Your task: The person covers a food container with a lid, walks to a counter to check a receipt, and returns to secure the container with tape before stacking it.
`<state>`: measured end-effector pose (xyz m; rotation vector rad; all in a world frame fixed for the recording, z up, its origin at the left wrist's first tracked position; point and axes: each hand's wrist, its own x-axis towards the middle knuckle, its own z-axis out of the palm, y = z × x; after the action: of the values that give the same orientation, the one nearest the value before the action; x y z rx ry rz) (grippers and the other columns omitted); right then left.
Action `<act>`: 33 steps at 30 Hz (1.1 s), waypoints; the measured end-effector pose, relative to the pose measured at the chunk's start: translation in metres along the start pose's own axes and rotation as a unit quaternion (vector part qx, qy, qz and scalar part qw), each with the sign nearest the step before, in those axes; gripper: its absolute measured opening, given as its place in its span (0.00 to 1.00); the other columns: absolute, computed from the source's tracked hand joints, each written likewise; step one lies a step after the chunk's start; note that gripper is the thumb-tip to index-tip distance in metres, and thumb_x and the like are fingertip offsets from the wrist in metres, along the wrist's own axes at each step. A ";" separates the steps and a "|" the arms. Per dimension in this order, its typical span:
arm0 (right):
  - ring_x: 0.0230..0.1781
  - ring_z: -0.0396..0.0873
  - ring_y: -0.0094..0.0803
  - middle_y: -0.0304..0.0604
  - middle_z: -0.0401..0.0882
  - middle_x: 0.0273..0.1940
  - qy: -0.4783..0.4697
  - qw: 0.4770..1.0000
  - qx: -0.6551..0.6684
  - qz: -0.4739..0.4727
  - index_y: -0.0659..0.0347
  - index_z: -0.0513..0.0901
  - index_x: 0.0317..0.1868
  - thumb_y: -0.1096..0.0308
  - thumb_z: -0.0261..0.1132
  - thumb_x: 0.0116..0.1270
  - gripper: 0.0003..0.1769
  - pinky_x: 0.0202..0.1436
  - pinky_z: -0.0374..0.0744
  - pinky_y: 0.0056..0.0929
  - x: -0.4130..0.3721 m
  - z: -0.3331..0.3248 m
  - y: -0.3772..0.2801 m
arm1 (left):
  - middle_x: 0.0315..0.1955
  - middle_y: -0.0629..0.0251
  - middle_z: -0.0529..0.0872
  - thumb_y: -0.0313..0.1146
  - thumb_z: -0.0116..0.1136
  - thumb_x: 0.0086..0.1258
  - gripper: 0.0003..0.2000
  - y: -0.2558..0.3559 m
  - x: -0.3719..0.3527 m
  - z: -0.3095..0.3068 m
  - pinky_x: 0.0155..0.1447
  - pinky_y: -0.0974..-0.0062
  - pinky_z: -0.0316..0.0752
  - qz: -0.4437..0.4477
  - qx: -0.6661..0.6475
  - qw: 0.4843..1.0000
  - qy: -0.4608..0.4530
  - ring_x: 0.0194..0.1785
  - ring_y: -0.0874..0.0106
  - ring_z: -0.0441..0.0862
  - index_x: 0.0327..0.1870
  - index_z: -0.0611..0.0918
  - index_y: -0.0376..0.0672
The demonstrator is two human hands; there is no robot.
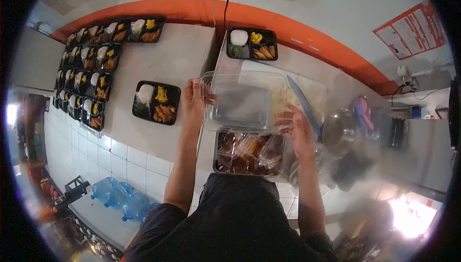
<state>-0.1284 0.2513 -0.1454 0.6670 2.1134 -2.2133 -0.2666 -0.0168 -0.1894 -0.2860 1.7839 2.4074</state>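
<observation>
A clear plastic lid is held up over the counter between both hands. My left hand grips its left edge, fingers closed on the rim. At its lower right corner, my right hand pinches the rim. Just below the lid, near my body, lies a black tray with brown contents and clear plastic pieces on top. Beyond the lid stands a filled black meal box with rice, yellow food and fried pieces. Another such box sits to the left of my left hand.
Rows of filled meal boxes stand at the far left. A knife lies on a white board right of the lid, near a metal bowl. Blue water jugs are at the lower left.
</observation>
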 end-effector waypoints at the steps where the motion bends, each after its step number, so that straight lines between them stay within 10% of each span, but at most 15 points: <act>1: 0.38 0.83 0.28 0.40 0.81 0.42 0.009 1.000 0.016 -0.005 0.65 0.73 0.64 0.60 0.62 0.75 0.23 0.35 0.75 0.23 0.019 0.000 -0.009 | 0.27 0.67 0.80 0.45 0.40 0.84 0.16 -0.006 0.014 0.008 0.29 0.77 0.79 0.000 -0.003 1.000 -0.002 0.26 0.71 0.85 0.40 0.73 0.42; 8: 0.27 0.84 0.25 0.41 0.81 0.35 0.050 0.991 -0.125 -0.023 0.69 0.78 0.56 0.65 0.62 0.73 0.17 0.25 0.73 0.21 0.183 -0.020 0.017 | 0.29 0.65 0.81 0.50 0.42 0.82 0.21 -0.070 0.162 0.044 0.40 0.74 0.79 0.032 0.025 0.999 -0.033 0.34 0.70 0.85 0.44 0.77 0.38; 13: 0.24 0.83 0.29 0.44 0.81 0.33 0.090 0.986 -0.142 -0.006 0.66 0.80 0.53 0.66 0.61 0.73 0.15 0.26 0.76 0.24 0.296 -0.026 0.063 | 0.36 0.52 0.83 0.40 0.55 0.75 0.15 -0.127 0.262 0.055 0.53 0.60 0.75 0.250 0.414 0.873 -0.063 0.45 0.51 0.81 0.48 0.78 0.33; 20: 0.41 0.84 0.56 0.64 0.83 0.42 0.069 0.934 -0.344 -0.068 0.66 0.83 0.48 0.60 0.59 0.72 0.17 0.50 0.80 0.46 0.386 -0.030 0.106 | 0.53 0.47 0.77 0.33 0.61 0.70 0.19 -0.145 0.264 0.071 0.60 0.59 0.72 0.149 0.372 0.916 -0.004 0.57 0.51 0.75 0.58 0.74 0.33; 29: 0.43 0.82 0.48 0.54 0.83 0.45 0.073 0.865 -0.488 -0.087 0.66 0.80 0.56 0.62 0.57 0.75 0.18 0.51 0.80 0.43 0.382 -0.047 0.108 | 0.53 0.46 0.76 0.25 0.55 0.68 0.17 -0.132 0.257 0.071 0.61 0.55 0.72 0.152 0.387 0.905 -0.091 0.55 0.47 0.76 0.58 0.75 0.33; 33: 0.39 0.80 0.33 0.44 0.80 0.45 0.072 0.989 -0.129 -0.007 0.64 0.79 0.57 0.63 0.55 0.77 0.17 0.45 0.80 0.32 0.353 -0.060 0.079 | 0.54 0.44 0.78 0.19 0.51 0.65 0.18 -0.124 0.273 0.084 0.64 0.55 0.72 0.279 0.477 0.829 -0.085 0.59 0.49 0.77 0.57 0.77 0.35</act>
<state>-0.4089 0.4004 -0.3291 0.8163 2.4215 -1.9013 -0.5115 0.0978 -0.3435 0.6120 2.9401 1.3380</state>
